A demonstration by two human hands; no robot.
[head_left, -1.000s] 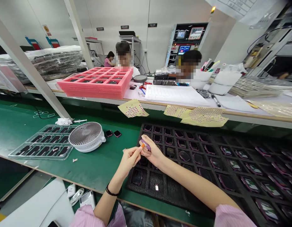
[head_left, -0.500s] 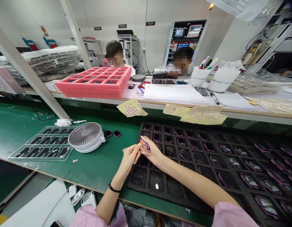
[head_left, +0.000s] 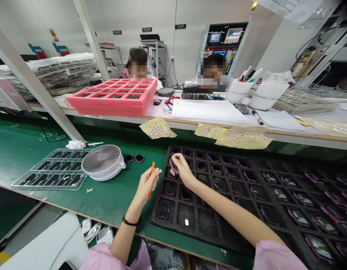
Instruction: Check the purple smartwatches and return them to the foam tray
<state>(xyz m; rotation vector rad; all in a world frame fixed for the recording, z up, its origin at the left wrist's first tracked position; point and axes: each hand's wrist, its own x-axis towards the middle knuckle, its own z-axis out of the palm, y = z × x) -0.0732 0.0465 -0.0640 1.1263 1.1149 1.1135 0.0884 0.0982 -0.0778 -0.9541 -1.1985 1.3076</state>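
My left hand (head_left: 146, 184) is closed around a thin orange stick (head_left: 153, 165), which stands nearly upright above the green bench, left of the black foam tray. A small pale scrap (head_left: 159, 171) shows at its fingertips; what it is I cannot make out. Over the tray's far left corner, my right hand (head_left: 184, 171) grips a purple watch case (head_left: 173, 165) by its edge, partly hidden by the fingers. The black foam tray (head_left: 182, 233) holds rows of similar purple-framed watch cases, such as the watch case (head_left: 163, 209) in the near left pocket. A small white piece (head_left: 186, 222) lies in a neighbouring pocket.
A white round fan (head_left: 103, 162) stands left, beside a clear plastic tray (head_left: 51, 188) of black parts. Two small watch cases (head_left: 134, 158) lie near the fan. Behind runs a shelf with pink foam trays (head_left: 111, 108) and papers (head_left: 208, 111). Two people sit beyond it.
My hands have come apart. The left drew slightly left and down, bringing the orange stick into fuller view; the right rose slightly with the watch case, now tilted upright.
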